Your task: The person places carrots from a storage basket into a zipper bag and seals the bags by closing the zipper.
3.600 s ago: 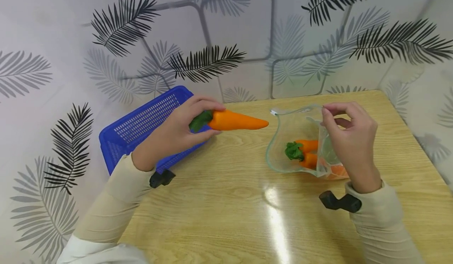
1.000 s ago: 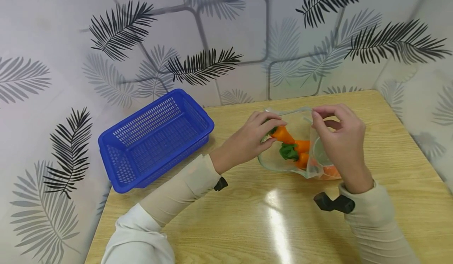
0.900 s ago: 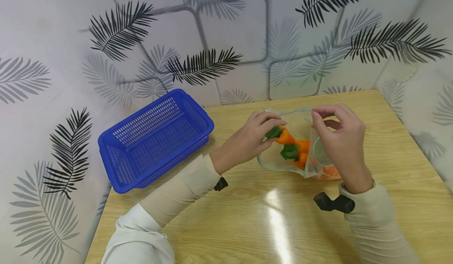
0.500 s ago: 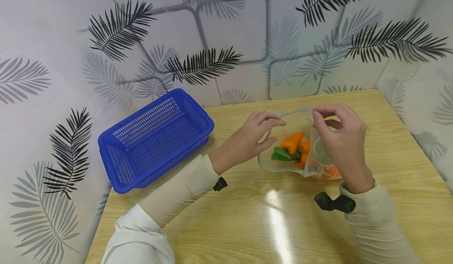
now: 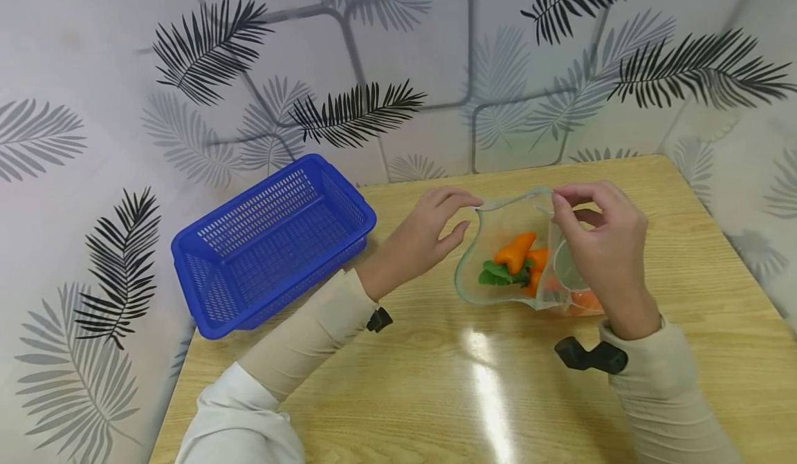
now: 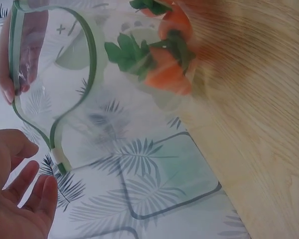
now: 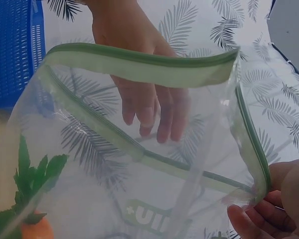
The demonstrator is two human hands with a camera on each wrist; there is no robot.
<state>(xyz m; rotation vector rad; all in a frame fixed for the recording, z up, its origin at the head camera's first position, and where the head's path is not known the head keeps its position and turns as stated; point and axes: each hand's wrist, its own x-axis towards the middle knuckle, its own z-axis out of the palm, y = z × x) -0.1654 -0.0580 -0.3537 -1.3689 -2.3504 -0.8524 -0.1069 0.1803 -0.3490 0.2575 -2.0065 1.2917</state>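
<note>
A clear zip bag [image 5: 513, 216] with a green-edged mouth stands gaping on the table. Inside lie several orange carrots [image 5: 515, 251] with green leafy tops. My right hand [image 5: 607, 249] pinches the bag's rim at its right corner; the right wrist view also shows this hand [image 7: 276, 204] on the green zip edge. My left hand [image 5: 417, 243] is beside the bag's left corner, fingers loosely bent and holding nothing. In the left wrist view, a small gap separates the left hand [image 6: 20, 189] from the zip's white slider [image 6: 57, 155].
A blue perforated plastic basket [image 5: 274, 243] stands at the left of the wooden table [image 5: 398, 374]. Leaf-patterned wall covering [image 5: 411, 56] rises behind the table's back edge.
My left hand has carried a carrot from over the basket into the bag and let go of it, then drawn back slightly left. My right hand still grips the rim.
</note>
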